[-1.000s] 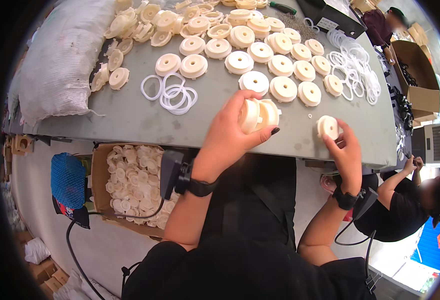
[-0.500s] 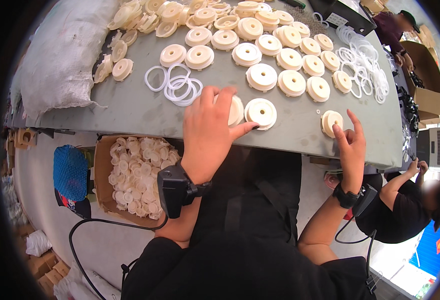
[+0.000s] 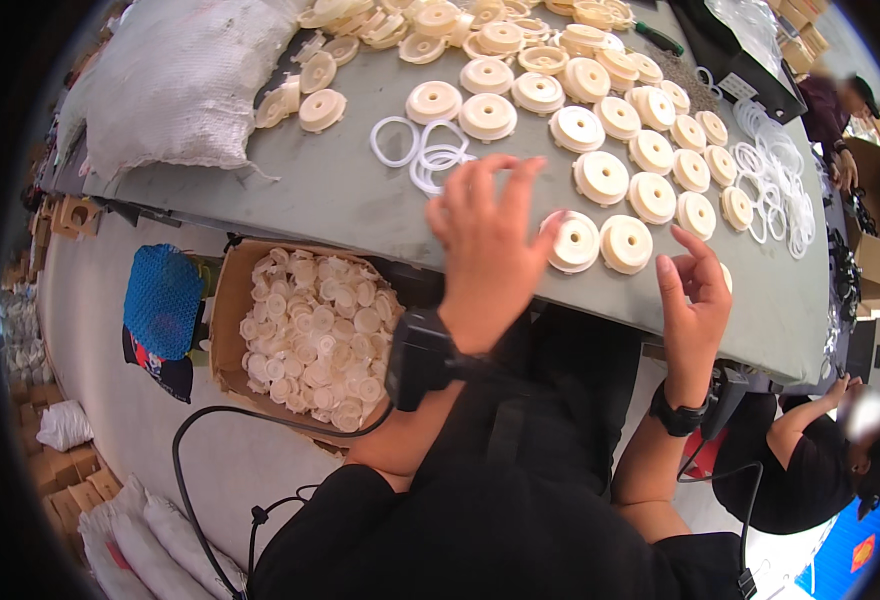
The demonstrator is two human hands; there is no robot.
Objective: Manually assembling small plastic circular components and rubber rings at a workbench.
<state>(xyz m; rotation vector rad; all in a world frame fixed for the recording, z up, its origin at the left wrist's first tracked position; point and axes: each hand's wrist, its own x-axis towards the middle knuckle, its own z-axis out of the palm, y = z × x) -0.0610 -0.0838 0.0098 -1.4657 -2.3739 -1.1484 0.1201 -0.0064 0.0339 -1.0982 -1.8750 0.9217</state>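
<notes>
Over the table's near side, my left hand is raised with fingers spread and nothing visible in it. Its thumb tip is beside a round cream plastic cap with a central hole; whether it touches cannot be made out. Right next to that cap lies a second one. My right hand is just to its right, thumb and forefinger apart, other fingers curled, nothing seen between them. Another cap is mostly hidden behind the right hand. Loose translucent white rings lie beyond my left fingers.
More caps cover the grey table farther back. A ring pile lies right; a white woven sack rests left. Below the edge stands a cardboard box of small pale parts. Other people are at right.
My left hand has lifted off the near caps, its fingers spreading. The right hand has left the cap at its fingertips and moved left toward the pair. The whole view has shifted.
</notes>
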